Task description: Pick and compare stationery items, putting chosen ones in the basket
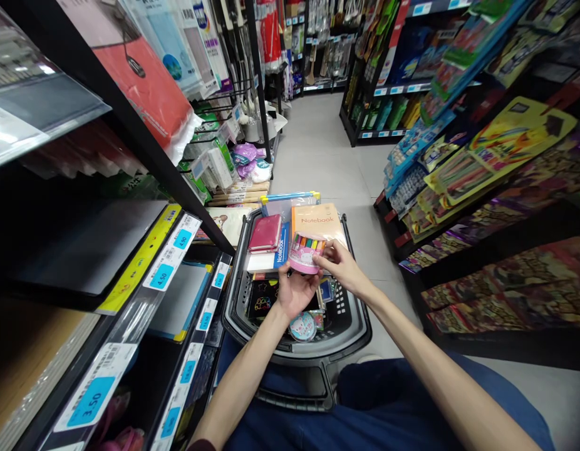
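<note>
My left hand [295,292] supports a small pink pack of crayons [303,254] from below, its fingers curled under the base. At the pack's right side, my right hand [337,265] grips it with thumb and fingers. Several coloured sticks show through the clear upper part, and a white rabbit is printed on the front. Both hands are above a grey and black shopping basket [230,313]. Inside lie a red notebook [265,233], an orange notebook [315,219], a blue and white notebook [281,245], and a round item with a cartoon print [302,326].
At the left, close by, stands a shelf with price tags [170,257] and clear folders [177,300]. Hanging snack packs [482,163] line the rack on the right. A grey tiled aisle [313,138] runs ahead to more shelves. The basket's handle [294,401] is near my legs.
</note>
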`<state>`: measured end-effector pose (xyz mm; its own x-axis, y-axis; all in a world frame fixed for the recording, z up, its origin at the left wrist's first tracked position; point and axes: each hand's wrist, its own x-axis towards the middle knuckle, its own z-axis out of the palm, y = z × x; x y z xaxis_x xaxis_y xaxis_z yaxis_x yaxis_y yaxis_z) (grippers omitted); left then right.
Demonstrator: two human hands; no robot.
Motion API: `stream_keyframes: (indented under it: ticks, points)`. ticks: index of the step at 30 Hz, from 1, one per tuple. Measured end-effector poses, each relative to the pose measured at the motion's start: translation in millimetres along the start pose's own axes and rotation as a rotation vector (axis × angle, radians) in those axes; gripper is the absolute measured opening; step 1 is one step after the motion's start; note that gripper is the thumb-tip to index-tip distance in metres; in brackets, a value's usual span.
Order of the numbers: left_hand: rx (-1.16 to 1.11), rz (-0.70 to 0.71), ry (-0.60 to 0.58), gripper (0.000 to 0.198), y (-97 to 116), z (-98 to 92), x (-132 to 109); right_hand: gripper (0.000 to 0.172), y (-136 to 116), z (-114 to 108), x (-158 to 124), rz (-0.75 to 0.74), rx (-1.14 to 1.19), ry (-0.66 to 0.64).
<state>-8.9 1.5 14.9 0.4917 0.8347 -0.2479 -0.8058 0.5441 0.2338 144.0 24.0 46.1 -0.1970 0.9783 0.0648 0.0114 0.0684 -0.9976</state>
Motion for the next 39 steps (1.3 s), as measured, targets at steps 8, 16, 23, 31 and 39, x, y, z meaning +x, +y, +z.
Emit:
stream_keyframes:
  ticks: [8, 16, 23, 31, 39]
  points:
    - [-0.031, -0.02, 0.023, 0.056, 2, 3.9, 1, 0.04, -3, 1, 1, 0.033, 0.105, -0.021]
    - [0.005, -0.063, -0.001, 0.061, 2, 1.9, -2, 0.056, -28, -6, -2, 0.106, 0.195, -0.069]
    - [0.126, -0.103, -0.014, 0.07, -2, 0.0, 0, 0.075, -31, -7, -7, 0.086, 0.194, 0.002]
    - [0.289, 0.247, 0.059, 0.033, -14, 1.1, 8, 0.08, -15, -12, 3, 0.174, 0.07, 0.277]
    - [0.316, 0.274, 0.039, 0.031, -13, 6.0, 0, 0.07, -15, -7, 4, 0.134, -0.038, 0.214]
